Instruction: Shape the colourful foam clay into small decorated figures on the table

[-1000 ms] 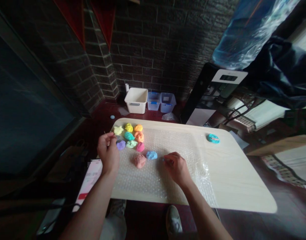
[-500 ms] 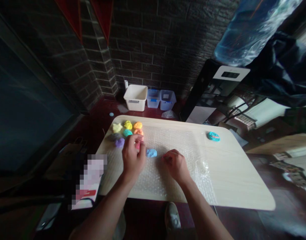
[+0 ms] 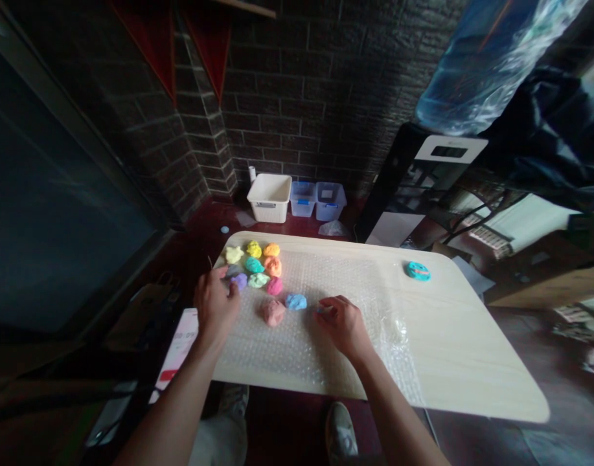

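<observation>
My left hand (image 3: pixel 216 303) is at the table's left edge, thumb and forefinger apart. Its fingertips are at a purple clay lump (image 3: pixel 239 281) and a grey clay lump (image 3: pixel 234 271), which they partly cover. My right hand (image 3: pixel 344 325) is closed in a pinch over the bubble wrap. A small bluish bit, seemingly clay, shows at its fingertips. Between the hands lie a blue clay lump (image 3: pixel 296 301) and a larger brownish-pink lump (image 3: pixel 273 312). Behind them sit a magenta lump (image 3: pixel 274 286), a pale green lump (image 3: pixel 258 280) and a teal lump (image 3: pixel 254 265).
Orange (image 3: pixel 273 266) and yellow (image 3: pixel 253 248) lumps sit at the back left. Bubble wrap (image 3: pixel 335 278) covers the table's middle. A turquoise disc (image 3: pixel 418 271) lies at the right. A phone (image 3: pixel 182 336) is at the left edge. Bins (image 3: pixel 270 198) and a water dispenser (image 3: pixel 398 188) stand behind.
My left hand moved right over the brownish-pink lump, then returned left to the grey and purple lumps. My right hand has stayed almost in place, still pinching.
</observation>
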`<state>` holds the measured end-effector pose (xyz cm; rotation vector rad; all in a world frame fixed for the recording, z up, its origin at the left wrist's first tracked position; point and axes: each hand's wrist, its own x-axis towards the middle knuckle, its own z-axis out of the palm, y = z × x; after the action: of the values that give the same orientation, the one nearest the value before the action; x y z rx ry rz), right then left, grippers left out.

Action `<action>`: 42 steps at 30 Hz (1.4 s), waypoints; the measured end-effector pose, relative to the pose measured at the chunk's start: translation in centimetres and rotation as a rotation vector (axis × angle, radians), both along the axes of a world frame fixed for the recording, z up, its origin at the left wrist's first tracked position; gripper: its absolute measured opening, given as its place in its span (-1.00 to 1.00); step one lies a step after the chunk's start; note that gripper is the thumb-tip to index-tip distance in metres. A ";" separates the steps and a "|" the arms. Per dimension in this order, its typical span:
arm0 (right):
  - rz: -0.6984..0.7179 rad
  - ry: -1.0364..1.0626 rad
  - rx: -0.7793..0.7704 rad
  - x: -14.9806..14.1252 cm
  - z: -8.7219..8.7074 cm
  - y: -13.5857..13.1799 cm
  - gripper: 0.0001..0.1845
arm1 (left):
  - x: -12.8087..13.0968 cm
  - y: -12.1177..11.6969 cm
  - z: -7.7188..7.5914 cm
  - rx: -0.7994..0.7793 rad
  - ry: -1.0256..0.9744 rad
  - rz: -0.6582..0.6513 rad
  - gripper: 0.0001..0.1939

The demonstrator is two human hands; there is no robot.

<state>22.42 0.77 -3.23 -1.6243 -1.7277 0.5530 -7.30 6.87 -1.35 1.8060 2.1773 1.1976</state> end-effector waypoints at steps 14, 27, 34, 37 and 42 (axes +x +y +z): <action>0.016 0.016 0.013 -0.1 0.1 -0.1 -0.79 | -0.7 0.2 0.0 -0.174 0.138 -0.133 -0.72; 0.022 0.024 0.014 -0.2 0.3 -0.1 -0.78 | -0.6 0.5 -0.3 -0.178 0.161 -0.119 -0.67; 0.025 0.014 0.004 -0.2 0.6 -0.3 -0.80 | -0.2 1.0 -0.4 -0.126 0.098 -0.060 -0.73; 0.022 0.016 0.001 -0.1 0.5 -0.3 -0.82 | -0.1 1.2 -0.5 -0.176 0.106 -0.050 -0.73; 0.025 0.019 -0.007 -0.1 0.4 -0.2 -0.82 | -0.9 0.9 -0.3 -0.267 0.049 -0.100 -0.73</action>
<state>22.33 0.60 -2.83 -1.5991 -1.7361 0.5849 -8.16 7.76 -1.66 1.8217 2.1228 0.8066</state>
